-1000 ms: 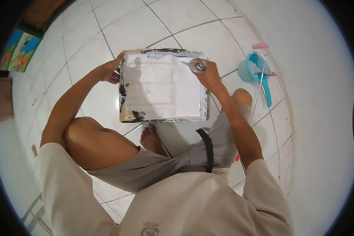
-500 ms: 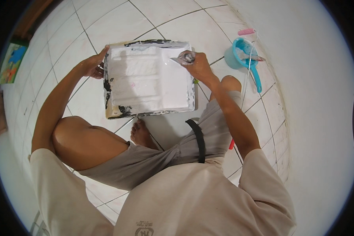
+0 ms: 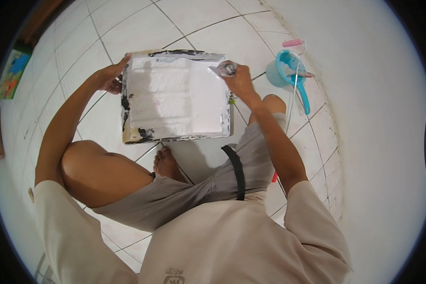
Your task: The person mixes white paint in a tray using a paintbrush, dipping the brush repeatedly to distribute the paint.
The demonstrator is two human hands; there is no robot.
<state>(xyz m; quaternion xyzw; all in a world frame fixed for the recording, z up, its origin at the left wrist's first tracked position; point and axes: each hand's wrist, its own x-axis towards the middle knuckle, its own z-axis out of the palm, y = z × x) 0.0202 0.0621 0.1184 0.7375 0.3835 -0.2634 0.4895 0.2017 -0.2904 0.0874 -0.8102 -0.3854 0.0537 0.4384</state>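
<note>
A paint tray (image 3: 227, 113), its rim streaked black and tan, lies on the floor in front of me. White paint (image 3: 206, 111) covers its ribbed slope and fills the well on the right. My left hand (image 3: 111, 78) grips the tray's far left corner, thumb on the rim and fingers curled at the outer side. Over the far right edge, my right hand (image 3: 242, 81) is closed round a paint-smeared tool (image 3: 228, 69) with a flat greyish end pointing left over the well. The hand hides part of this tool, so its exact kind is unclear.
To the right, a blue dipper (image 3: 275, 73) holds a paint-coated brush (image 3: 303, 74). A pink paint roller (image 3: 292, 43) lies beyond it, its long rod running back past my right knee. A white wall (image 3: 383, 118) rises on the right; my bare foot (image 3: 166, 165) is close to the tray.
The whole view has shifted slightly. The tool's flat end sits a little nearer the tray's right rim, with my right hand slightly farther right over it. My left hand keeps its grip.
</note>
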